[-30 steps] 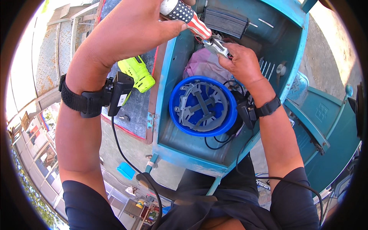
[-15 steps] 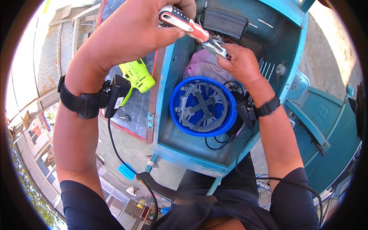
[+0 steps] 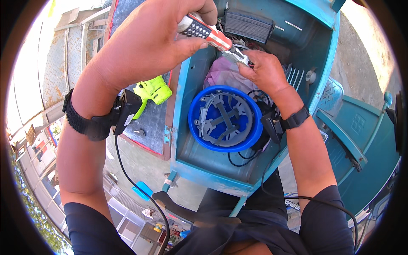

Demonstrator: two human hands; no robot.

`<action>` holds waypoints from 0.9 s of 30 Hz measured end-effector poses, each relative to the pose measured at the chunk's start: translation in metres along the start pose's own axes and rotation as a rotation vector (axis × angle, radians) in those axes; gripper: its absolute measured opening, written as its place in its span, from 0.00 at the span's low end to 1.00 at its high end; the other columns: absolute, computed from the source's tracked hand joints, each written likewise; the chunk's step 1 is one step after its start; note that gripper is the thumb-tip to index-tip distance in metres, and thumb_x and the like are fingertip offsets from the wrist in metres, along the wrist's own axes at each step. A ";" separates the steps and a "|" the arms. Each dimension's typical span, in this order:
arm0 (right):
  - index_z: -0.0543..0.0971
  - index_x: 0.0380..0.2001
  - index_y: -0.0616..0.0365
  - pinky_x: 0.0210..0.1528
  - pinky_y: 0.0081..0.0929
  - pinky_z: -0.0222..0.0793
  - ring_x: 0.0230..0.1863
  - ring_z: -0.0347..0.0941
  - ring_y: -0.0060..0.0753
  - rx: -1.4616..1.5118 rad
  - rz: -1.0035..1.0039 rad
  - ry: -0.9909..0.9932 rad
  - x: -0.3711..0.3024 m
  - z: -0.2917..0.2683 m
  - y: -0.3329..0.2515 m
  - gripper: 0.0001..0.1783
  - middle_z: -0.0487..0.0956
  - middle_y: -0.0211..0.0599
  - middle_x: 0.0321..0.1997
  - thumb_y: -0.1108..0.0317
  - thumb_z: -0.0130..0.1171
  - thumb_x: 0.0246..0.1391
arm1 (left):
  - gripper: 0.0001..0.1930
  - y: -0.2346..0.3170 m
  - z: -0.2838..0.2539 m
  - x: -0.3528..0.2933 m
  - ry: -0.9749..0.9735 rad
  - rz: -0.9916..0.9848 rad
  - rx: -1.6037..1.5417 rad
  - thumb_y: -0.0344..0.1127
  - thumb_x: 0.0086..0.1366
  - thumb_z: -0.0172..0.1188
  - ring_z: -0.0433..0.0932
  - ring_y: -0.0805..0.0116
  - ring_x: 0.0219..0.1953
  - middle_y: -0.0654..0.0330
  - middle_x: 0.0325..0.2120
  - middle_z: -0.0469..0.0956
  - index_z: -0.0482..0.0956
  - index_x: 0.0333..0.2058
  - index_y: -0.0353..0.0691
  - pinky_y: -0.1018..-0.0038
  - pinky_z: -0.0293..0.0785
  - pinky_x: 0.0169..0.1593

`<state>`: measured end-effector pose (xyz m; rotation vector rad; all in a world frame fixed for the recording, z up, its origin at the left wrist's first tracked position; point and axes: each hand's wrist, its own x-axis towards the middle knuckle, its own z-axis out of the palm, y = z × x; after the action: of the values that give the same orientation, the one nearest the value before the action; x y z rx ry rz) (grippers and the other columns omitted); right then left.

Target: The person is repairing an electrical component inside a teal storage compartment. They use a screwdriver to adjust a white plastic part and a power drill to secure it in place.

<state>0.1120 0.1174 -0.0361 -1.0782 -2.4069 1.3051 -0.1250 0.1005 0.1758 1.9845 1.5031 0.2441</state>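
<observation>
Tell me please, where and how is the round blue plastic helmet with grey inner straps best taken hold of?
The helmet is probably best pinched by its left rim, coming from above: it lies open side up, leaving that edge exposed, while thin black cables curl near its right side.

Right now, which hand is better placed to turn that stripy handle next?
Probably the left: the left hand grips the striped handle, while the right hand is busy holding the silver metal part.
</observation>
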 end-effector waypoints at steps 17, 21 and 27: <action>0.83 0.53 0.49 0.48 0.42 0.76 0.46 0.79 0.52 0.075 -0.119 0.038 -0.001 0.006 0.010 0.22 0.83 0.43 0.46 0.64 0.66 0.53 | 0.21 -0.009 0.022 -0.039 -0.153 -0.923 -0.867 0.48 0.75 0.54 0.82 0.75 0.19 0.53 0.29 0.86 0.80 0.50 0.33 0.86 0.70 0.18; 0.83 0.54 0.49 0.48 0.42 0.76 0.45 0.79 0.53 0.082 -0.110 0.000 -0.001 0.008 0.009 0.22 0.83 0.44 0.45 0.65 0.65 0.53 | 0.19 -0.005 0.024 -0.040 -0.199 -0.804 -0.686 0.42 0.74 0.57 0.83 0.76 0.22 0.56 0.29 0.86 0.79 0.54 0.34 0.84 0.71 0.22; 0.84 0.52 0.51 0.48 0.43 0.76 0.44 0.79 0.54 0.124 -0.064 -0.016 -0.003 0.005 0.006 0.21 0.83 0.45 0.43 0.65 0.66 0.52 | 0.19 0.001 0.028 -0.047 -0.205 -0.309 -0.112 0.32 0.67 0.65 0.84 0.70 0.34 0.58 0.38 0.85 0.78 0.56 0.38 0.69 0.77 0.35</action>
<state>0.1146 0.1147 -0.0436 -0.9539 -2.3166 1.4249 -0.1256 0.0466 0.1644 1.6101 1.5971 -0.0061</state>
